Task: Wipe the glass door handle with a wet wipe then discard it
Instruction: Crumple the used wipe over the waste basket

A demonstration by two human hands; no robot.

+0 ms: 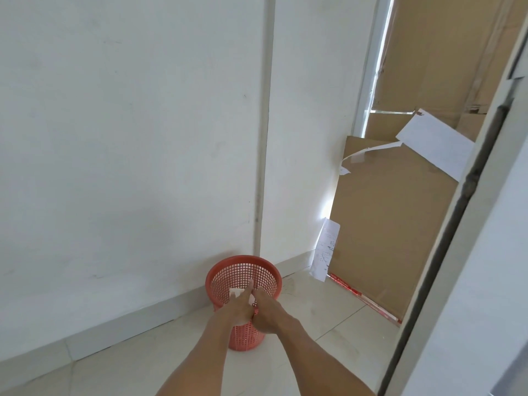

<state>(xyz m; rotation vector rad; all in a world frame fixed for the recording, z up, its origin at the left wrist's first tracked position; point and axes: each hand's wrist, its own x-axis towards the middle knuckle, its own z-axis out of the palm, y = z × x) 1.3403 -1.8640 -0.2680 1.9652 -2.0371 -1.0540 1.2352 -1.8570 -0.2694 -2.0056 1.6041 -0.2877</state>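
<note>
A red mesh wastebasket (217,277) stands on the tiled floor against the white wall. My left hand (235,308) and my right hand (267,314) meet right over its opening. The white wet wipe (235,292) shows under my left hand's fingers and again in the gap between the two hands. Both hands hold it above the basket's inside. My right hand's fingers are curled at the wipe's near edge. The glass door handle is out of view.
A white door edge with a dark seal (468,195) runs down the right side. Flat cardboard sheets (394,212) with loose paper labels lean in the corner behind it. A white skirting board (128,327) runs along the wall.
</note>
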